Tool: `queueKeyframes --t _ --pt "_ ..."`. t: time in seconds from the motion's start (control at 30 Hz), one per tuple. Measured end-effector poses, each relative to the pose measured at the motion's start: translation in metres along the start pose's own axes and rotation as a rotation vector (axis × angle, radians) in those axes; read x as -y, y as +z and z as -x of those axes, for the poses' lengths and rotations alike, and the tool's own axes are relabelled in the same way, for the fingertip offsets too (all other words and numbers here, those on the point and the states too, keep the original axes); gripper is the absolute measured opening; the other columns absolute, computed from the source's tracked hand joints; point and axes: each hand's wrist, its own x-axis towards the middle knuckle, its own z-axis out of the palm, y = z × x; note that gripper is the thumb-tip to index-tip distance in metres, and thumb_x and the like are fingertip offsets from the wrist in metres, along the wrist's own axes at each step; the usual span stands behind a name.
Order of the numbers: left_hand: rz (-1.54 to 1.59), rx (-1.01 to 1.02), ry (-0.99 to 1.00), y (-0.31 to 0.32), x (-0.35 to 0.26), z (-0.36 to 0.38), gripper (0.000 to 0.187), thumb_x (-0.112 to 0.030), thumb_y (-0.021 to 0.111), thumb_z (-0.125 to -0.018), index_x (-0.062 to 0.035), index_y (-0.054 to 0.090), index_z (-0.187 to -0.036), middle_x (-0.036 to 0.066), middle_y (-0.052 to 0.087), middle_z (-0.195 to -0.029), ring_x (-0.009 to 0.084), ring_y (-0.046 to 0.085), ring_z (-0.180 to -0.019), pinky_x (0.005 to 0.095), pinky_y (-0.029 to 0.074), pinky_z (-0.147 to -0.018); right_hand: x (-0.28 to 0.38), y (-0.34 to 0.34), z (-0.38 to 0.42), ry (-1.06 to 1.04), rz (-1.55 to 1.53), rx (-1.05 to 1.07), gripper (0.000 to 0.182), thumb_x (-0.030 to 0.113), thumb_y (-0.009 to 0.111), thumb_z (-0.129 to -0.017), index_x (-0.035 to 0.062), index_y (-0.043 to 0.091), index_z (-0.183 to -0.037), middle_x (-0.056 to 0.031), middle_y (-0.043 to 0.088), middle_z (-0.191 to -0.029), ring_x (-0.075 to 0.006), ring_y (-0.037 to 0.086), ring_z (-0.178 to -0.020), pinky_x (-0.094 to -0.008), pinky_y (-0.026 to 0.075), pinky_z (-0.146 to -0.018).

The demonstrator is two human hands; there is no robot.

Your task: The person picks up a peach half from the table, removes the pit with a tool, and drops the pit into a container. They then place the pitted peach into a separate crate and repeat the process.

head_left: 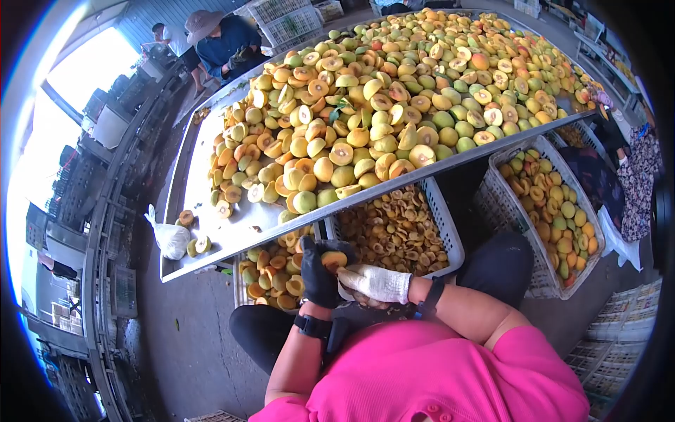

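Note:
My left hand [320, 274], in a black glove, holds a halved fruit [334, 261] with its orange cut side showing. Against that fruit rests my right hand [373, 283], in a white knit glove, its fingers closed; what they grip is too small to make out. Both hands are close together over my lap. Just beyond them stands a white crate [453, 235] of small, browned fruit pieces [394, 228]. Left of it, partly behind my left hand, more halved fruit [271, 271] fills another crate. Above both is a metal table [242, 235] heaped with whole and halved fruit [351, 133].
A knotted plastic bag [171, 238] lies on the table's left corner. To my right stands a crate [526, 211] of fruit, with stacked crates [619, 330] below it. A person in a hat [228, 43] works across the table; another person [636, 176] sits at the right.

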Motion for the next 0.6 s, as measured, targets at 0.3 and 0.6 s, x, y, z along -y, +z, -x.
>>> queueKeyframes --t 0.3,0.6 --pt "0.082 0.130 -0.109 -0.002 -0.021 0.010 0.066 -0.056 0.037 -0.105 -0.0006 0.068 -0.088 0.012 0.071 -0.081 0.0214 0.066 -0.070 0.0327 0.055 -0.071 -0.005 0.009 0.005 0.126 -0.526 0.311 0.049 0.061 0.043 -0.101 0.0128 0.047 -0.094 0.0065 0.038 -0.058 -0.0011 0.030 -0.036 -0.0195 0.025 -0.029" --pt "0.444 -0.025 0.051 -0.051 -0.015 -0.012 0.050 -0.047 0.044 -0.105 -0.0052 0.064 -0.087 0.009 0.066 -0.090 0.0255 0.062 -0.088 0.0400 0.052 -0.084 -0.009 0.005 0.004 0.046 -0.729 0.601 0.046 0.058 0.045 -0.100 0.0122 0.044 -0.094 0.0072 0.039 -0.060 0.0006 0.030 -0.037 -0.0172 0.025 -0.030"
